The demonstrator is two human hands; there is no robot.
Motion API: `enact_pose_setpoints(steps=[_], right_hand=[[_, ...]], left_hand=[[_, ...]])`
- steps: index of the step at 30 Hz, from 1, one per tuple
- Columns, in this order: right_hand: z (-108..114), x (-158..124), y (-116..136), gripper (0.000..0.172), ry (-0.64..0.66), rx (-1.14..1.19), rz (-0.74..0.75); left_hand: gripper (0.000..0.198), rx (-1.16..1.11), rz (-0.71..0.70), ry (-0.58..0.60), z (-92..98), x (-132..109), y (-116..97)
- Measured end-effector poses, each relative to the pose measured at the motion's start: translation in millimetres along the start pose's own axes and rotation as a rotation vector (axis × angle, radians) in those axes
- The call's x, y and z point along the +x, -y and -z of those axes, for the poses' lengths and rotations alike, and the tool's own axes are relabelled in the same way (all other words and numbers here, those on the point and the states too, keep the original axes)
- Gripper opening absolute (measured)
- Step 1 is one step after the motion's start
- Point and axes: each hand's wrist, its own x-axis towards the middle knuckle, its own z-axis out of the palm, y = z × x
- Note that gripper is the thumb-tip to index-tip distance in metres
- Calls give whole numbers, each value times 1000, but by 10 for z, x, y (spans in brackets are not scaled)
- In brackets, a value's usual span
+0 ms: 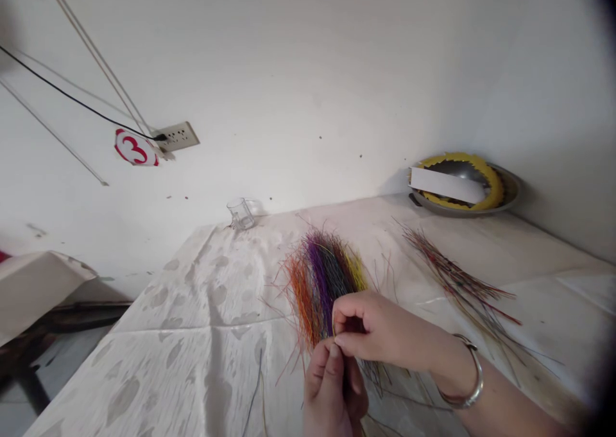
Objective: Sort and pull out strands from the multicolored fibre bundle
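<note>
Pinching one thin yellowish strand [333, 326], both hands [378, 331] close together, by a wiry bundle [327, 273], orange, purple, grey, yellow

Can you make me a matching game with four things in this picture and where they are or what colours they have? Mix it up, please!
Things
1. glass mug
2. big strand bundle
3. bracelet
4. number sign

Places and colours
A. around the right wrist
B. orange, purple, gray and yellow
C. on the wall, red and white
D. see-through

Right pairs: 1-D, 2-B, 3-A, 4-C
</note>
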Motion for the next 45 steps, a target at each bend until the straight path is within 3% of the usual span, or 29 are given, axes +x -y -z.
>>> enact_pose_setpoints(steps=[12, 20, 25, 28, 32, 34, 37, 41, 45], right_hand=[[-40, 25, 3, 8, -24, -36, -41], [-49, 44, -36, 12, 0, -48, -29], [-51, 45, -29, 15, 2, -45, -23], [-29, 20, -40, 12, -12, -20, -25], [32, -32, -59, 53, -72, 157, 72], [50, -58, -63, 63, -133, 249, 175], [38, -97, -54, 59, -129, 330, 244], [-6, -136, -35, 55, -5, 345, 135], [-10, -135, -40, 56, 14, 340, 100]], left_hand=[[52, 33, -11, -52, -5, 23, -30], [43, 15, 16, -25, 105, 54, 15], [44, 56, 2, -80, 91, 44, 3], [42, 65, 0, -45, 117, 45, 8], [41, 38, 26, -27, 181, 46, 30], [42, 46, 36, -51, 197, 41, 49], [43, 105, 34, -65, 187, 30, 83], [46, 180, 22, -26, 137, 14, 107], [49, 219, 33, -21, 123, 7, 130]])
